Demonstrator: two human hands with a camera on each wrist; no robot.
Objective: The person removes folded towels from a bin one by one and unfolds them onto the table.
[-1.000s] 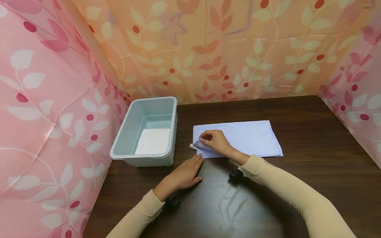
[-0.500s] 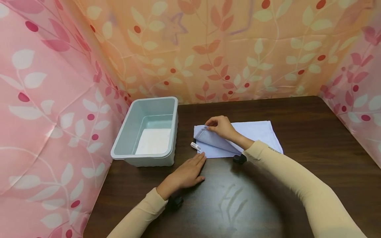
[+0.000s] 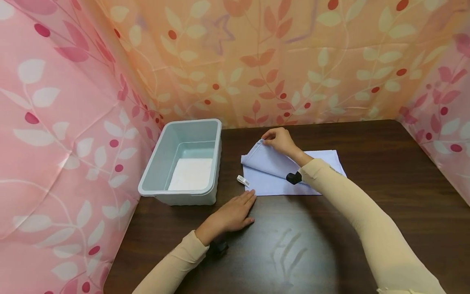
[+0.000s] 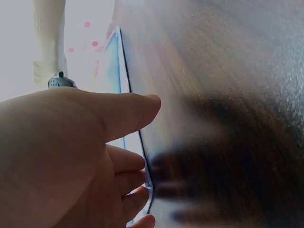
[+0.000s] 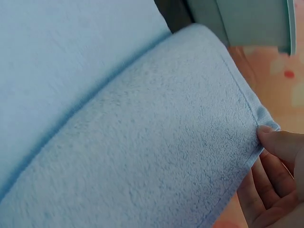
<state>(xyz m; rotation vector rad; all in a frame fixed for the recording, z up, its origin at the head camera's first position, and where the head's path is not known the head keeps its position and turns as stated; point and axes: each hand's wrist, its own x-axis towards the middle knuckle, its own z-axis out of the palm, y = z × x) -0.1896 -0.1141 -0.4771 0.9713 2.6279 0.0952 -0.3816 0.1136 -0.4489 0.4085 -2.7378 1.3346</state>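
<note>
A folded pale blue terry towel [image 3: 271, 185] lies on the dark wooden table. Its top layer is lifted at one corner, which my right hand [image 3: 282, 141] pinches between thumb and fingers beyond the towel's far edge. In the right wrist view the towel's raised layer [image 5: 142, 128] slants up to the thumb [image 5: 280, 142]. My left hand [image 3: 234, 213] rests with straight fingers on the table, fingertips right at the towel's near left corner. A small white label [image 3: 243, 180] sticks out from the towel's left edge.
A grey-green plastic tub [image 3: 176, 196] stands left of the towel, with a flat white piece [image 3: 192, 173] on its floor. Floral curtains [image 3: 293, 61] hang behind and at both sides of the table [image 3: 374, 171]. Faint smudges mark the tabletop in front.
My right hand has moved away from me and slightly right, peeling the towel's top layer up and back from its near left corner. The left hand has stayed in place.
</note>
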